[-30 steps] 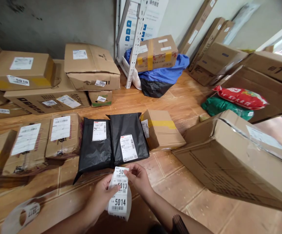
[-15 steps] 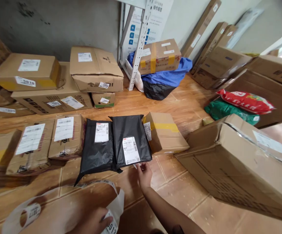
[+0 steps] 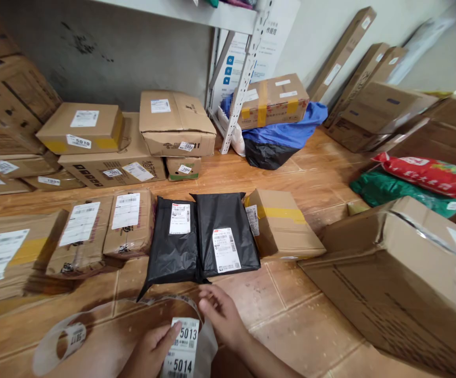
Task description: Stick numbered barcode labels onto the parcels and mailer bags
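Left hand [image 3: 151,347] pinches a white, number-printed paper label strip [image 3: 187,342]; right hand [image 3: 224,318], fingers parted, is just beside it. Labelling appears underway; peeling likely needs a far-edge pinch.

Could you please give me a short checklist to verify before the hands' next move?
1. Left hand holding the label strip: ok.
2. Label 5013 readable: ok.
3. Right hand without a label: ok, none visible in it.
4. Label strip free of slack: not ok, it loops loosely toward the roll.
5. Number sticker on the right black parcel: cannot tell, not all sides show.
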A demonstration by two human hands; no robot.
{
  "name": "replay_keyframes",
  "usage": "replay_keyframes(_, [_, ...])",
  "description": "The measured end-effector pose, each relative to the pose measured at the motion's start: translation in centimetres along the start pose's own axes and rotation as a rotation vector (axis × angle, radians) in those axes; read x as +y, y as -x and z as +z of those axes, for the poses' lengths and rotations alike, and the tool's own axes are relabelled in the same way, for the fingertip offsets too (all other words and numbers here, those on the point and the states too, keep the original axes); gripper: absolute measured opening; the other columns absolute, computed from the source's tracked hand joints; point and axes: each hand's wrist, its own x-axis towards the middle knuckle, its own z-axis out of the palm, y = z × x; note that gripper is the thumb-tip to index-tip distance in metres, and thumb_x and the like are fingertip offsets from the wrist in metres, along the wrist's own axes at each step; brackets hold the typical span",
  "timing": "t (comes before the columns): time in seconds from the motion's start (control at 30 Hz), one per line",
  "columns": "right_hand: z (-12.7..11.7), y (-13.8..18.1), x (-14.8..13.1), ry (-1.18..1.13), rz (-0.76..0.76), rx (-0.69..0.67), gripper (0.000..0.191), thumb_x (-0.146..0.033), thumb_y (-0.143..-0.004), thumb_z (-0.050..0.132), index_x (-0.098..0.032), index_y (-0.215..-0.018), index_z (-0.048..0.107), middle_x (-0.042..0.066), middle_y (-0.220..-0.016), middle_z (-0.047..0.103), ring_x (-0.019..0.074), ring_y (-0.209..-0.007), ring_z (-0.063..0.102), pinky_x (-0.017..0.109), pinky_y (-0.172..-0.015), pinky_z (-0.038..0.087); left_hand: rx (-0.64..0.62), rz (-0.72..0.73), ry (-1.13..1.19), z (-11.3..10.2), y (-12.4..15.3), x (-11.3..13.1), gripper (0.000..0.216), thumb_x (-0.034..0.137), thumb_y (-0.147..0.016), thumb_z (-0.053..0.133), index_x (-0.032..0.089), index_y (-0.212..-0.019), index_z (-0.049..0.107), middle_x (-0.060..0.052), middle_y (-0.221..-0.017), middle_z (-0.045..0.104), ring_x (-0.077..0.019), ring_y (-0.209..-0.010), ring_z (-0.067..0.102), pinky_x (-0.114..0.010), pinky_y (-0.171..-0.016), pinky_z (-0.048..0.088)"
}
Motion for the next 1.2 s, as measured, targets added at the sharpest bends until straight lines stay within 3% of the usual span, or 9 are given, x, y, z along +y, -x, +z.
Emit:
replay_keyframes(0.1, [1.5,1.1,-2.3,0.043,0.026,-0.241,0.019,-0.034,-0.077,0.064,-0.020,-0.088,0.069,0.002,-0.076,0.063,0.0139,-0.064,0.053,0.024,-0.058,0.040,0.081,0.033,0.014,0.3,0.2,2.0,0.062,0.073,-0.065,0.050,0.017,-0.078,0.073,-0.005,-0.069,0.072,-0.0240,-0.072,0.060,-0.030,-0.066,0.045])
replay_keyframes(0.23, [2.1,1.0,-3.3,-0.020,0.054,-0.204,0.016,-0.032,-0.077,0.062,-0.017,-0.078,0.068,0.000,-0.065,0.059,0.0119,-0.058,0.049,0.024,-0.056,0.038,0.165,0.068,0.089,0.4,0.4,3.5,0.059,0.069,-0.055,0.064,0.018,-0.084,0.073,-0.005,-0.079,0.074,-0.0235,-0.076,0.062,-0.030,-0.070,0.046])
replay_keyframes(0.37, [2.6,0.6,-3.4,-0.219,0.166,-0.180,0.027,-0.042,-0.071,0.068,-0.016,-0.071,0.062,-0.003,-0.056,0.054,0.0108,-0.050,0.049,0.024,-0.052,0.039,0.245,-0.013,0.102,0.4,0.4,3.9,0.065,0.076,-0.057,0.056,0.013,-0.068,0.071,-0.004,-0.055,0.066,-0.0159,-0.051,0.050,-0.026,-0.050,0.034])
replay_keyframes(0.43, [2.8,0.5,-3.5,-0.242,0.172,-0.175,0.030,-0.046,-0.071,0.067,-0.017,-0.070,0.060,-0.003,-0.056,0.054,0.0107,-0.049,0.049,0.024,-0.051,0.039,0.266,-0.031,0.158,0.4,0.4,4.1,0.066,0.077,-0.058,0.054,0.013,-0.060,0.068,-0.002,-0.048,0.061,-0.0129,-0.047,0.045,-0.025,-0.048,0.030])
replay_keyframes(0.6, [2.7,0.1,-3.5,-0.208,0.106,-0.099,0.030,-0.047,-0.073,0.065,-0.018,-0.070,0.058,-0.002,-0.063,0.054,0.0115,-0.056,0.048,0.024,-0.054,0.038,0.166,-0.047,0.475,0.6,0.1,5.0,0.054,0.061,-0.046,0.076,0.015,-0.075,0.071,-0.003,-0.066,0.071,-0.0169,-0.062,0.058,-0.026,-0.060,0.041])
replay_keyframes(0.77, [2.7,-0.3,-3.1,-0.220,0.098,-0.099,0.034,-0.052,-0.073,0.065,-0.019,-0.069,0.058,-0.002,-0.064,0.053,0.0117,-0.058,0.046,0.023,-0.054,0.037,0.132,-0.060,0.599,0.4,0.4,4.8,0.050,0.056,-0.051,0.076,0.017,-0.082,0.071,-0.005,-0.080,0.075,-0.0212,-0.078,0.064,-0.030,-0.075,0.046])
replay_keyframes(0.9, [3.1,-0.6,-2.7,-0.256,0.147,-0.117,0.046,-0.064,-0.073,0.056,-0.019,-0.070,0.057,-0.005,-0.054,0.046,0.0083,-0.045,0.036,0.021,-0.042,0.029,0.055,0.021,0.500,-0.1,0.6,4.3,0.045,0.044,-0.056,0.078,0.018,-0.092,0.070,-0.004,-0.079,0.074,-0.0191,-0.075,0.062,-0.028,-0.071,0.045])
replay_keyframes(1.0, [3.2,-0.8,-2.9,-0.259,0.180,-0.128,0.052,-0.069,-0.073,0.050,-0.018,-0.070,0.058,-0.006,-0.050,0.044,0.0070,-0.040,0.033,0.021,-0.039,0.026,0.051,0.045,0.384,-0.4,0.6,4.0,0.046,0.049,-0.059,0.073,0.017,-0.092,0.069,-0.003,-0.076,0.073,-0.0182,-0.070,0.060,-0.027,-0.066,0.044])
replay_keyframes(1.2, [3.5,-0.9,-3.5,-0.116,0.110,-0.210,0.026,-0.040,-0.062,0.076,-0.017,-0.065,0.063,-0.002,-0.061,0.060,0.0111,-0.057,0.052,0.024,-0.058,0.042,0.266,0.003,0.171,-1.3,0.1,2.9,0.048,0.062,-0.058,0.065,0.016,-0.070,0.067,0.002,-0.053,0.060,-0.0144,-0.053,0.049,-0.025,-0.053,0.034])
